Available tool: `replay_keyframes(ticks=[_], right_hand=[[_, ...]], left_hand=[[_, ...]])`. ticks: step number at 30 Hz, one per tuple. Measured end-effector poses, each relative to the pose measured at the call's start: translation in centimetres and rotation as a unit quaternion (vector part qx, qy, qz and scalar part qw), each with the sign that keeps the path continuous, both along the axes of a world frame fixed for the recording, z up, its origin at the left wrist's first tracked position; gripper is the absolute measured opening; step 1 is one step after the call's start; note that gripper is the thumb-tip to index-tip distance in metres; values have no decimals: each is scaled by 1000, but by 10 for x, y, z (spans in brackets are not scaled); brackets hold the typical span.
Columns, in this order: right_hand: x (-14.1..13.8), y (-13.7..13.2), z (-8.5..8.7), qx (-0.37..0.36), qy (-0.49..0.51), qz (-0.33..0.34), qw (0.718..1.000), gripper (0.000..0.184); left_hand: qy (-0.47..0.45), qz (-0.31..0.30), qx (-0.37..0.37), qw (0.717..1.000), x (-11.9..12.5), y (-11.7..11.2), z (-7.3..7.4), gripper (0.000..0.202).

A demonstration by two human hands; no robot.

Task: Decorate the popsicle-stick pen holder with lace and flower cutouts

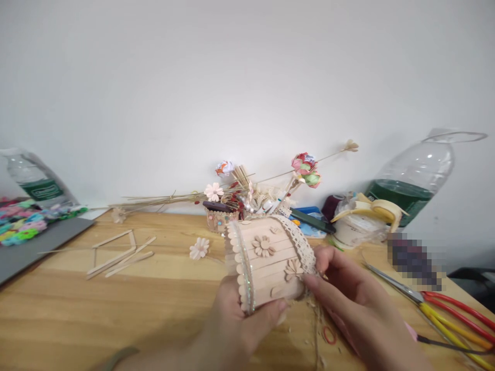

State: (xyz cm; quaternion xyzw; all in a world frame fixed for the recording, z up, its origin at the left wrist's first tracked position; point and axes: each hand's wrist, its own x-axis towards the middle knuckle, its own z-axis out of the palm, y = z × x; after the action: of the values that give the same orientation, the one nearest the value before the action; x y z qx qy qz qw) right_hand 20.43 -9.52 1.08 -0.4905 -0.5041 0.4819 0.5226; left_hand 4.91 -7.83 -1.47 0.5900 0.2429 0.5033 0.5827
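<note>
A round pot made of craft sticks (255, 263) lies tilted on its side above the table. Wooden flowers (263, 246) decorate its wall, a glittery cord rings the scalloped end, and lace trim (299, 239) runs around the other end. My left hand (247, 319) is wrapped under the pot, thumb along its near side. My right hand (351, 293) pinches the lace-trimmed end between thumb and forefinger; whether anything small is between those fingertips is hidden. Twine (317, 335) hangs down below the pot near my right hand.
Loose craft sticks (121, 255) and a white flower (199, 249) lie to the left. Scissors (413, 293) with red handles are at right, near a red rubber band (329, 335). Behind stand a small decorated pot (218, 220), a banana peel (367, 206) and a large bottle (413, 175).
</note>
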Motion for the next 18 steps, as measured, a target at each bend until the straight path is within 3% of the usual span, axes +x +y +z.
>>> replay_keyframes(ticks=[18], right_hand=[[3, 1, -3, 35, -23, 12, 999, 24]], left_hand=[[19, 30, -1, 999, -1, -3, 3, 26]])
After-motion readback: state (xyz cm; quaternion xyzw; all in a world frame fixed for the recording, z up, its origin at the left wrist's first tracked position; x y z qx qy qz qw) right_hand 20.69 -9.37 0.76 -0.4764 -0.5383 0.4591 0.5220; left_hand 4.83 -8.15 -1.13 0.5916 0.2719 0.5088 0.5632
